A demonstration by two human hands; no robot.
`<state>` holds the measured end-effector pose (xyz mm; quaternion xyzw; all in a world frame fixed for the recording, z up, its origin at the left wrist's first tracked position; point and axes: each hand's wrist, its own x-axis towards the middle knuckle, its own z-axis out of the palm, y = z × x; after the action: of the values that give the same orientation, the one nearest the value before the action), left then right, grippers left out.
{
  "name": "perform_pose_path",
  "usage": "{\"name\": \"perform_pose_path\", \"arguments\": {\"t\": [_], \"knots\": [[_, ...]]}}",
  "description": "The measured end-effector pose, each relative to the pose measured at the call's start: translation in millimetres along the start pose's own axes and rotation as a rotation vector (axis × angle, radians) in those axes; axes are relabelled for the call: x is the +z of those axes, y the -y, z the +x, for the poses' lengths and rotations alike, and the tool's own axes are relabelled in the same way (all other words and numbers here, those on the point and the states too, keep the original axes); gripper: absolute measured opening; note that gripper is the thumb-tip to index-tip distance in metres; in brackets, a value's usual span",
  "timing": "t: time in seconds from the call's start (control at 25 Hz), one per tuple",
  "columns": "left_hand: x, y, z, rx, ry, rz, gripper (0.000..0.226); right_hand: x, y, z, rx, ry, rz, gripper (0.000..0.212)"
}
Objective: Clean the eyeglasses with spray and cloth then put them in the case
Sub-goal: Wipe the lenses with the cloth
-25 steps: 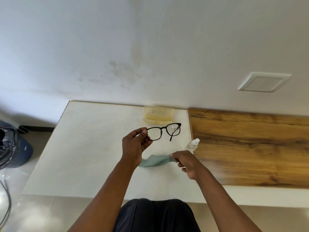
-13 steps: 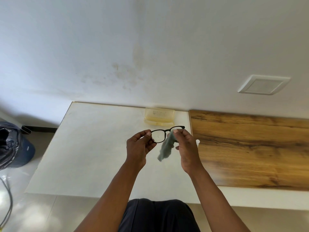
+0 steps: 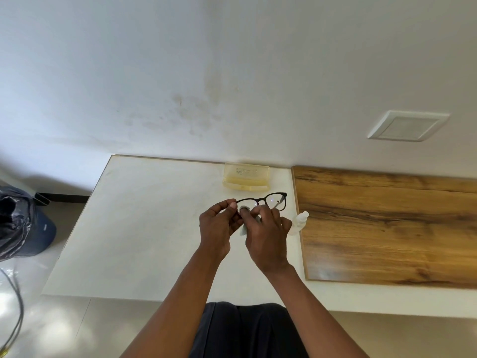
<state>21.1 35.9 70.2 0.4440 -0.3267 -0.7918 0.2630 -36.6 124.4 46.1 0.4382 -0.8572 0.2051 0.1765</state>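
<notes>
Black-framed eyeglasses [image 3: 274, 200] hang in the air above the white table [image 3: 144, 228]. My left hand [image 3: 218, 226] pinches their left end. My right hand [image 3: 265, 233] holds the grey-green cloth [image 3: 244, 209] pressed on the left lens; most of the cloth is hidden behind my fingers. The right lens is uncovered. A small white spray bottle [image 3: 300, 220] stands on the table just right of my right hand. The pale yellow translucent case [image 3: 246, 177] lies open at the table's back edge, beyond the glasses.
A wooden board [image 3: 387, 223] covers the table to the right of the bottle. A blue bin with a black bag [image 3: 20, 223] stands on the floor at the left, with a cable [image 3: 15, 313] below it. The wall rises right behind the case.
My right hand lifted the cloth off the table, brought it up to the glasses and shifted it from the right lens to the left lens. The spray bottle is uncovered again.
</notes>
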Motion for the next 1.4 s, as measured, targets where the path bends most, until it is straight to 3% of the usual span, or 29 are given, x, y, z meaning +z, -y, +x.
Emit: {"name": "perform_pose_path", "arguments": {"t": [0.08,0.28,0.44,0.84,1.12,1.4], "knots": [[0.3,-0.7,1.1,0.000,-0.015,-0.005,0.011,0.5,-4.7,-6.8,-0.043,-0.008,-0.059,0.046],[1.7,0.4,0.6,-0.003,-0.016,0.026,0.009,-3.2,-10.6,-2.7,0.049,0.004,-0.123,0.059],[2.0,3.0,-1.9,-0.002,0.004,0.026,0.010,-2.6,-4.1,6.3,0.083,0.000,-0.086,0.057],[1.5,-6.1,0.8,0.030,0.011,0.009,0.012,3.1,-1.0,-12.0,-0.054,-0.013,-0.076,0.060],[-1.8,-6.9,-1.0,0.029,0.045,0.035,0.011,-4.1,-8.2,-0.4,0.079,-0.027,-0.139,0.064],[3.3,-5.6,-5.9,0.038,0.051,0.007,0.016,0.3,9.9,7.6,0.044,-0.048,-0.058,0.054]]}}
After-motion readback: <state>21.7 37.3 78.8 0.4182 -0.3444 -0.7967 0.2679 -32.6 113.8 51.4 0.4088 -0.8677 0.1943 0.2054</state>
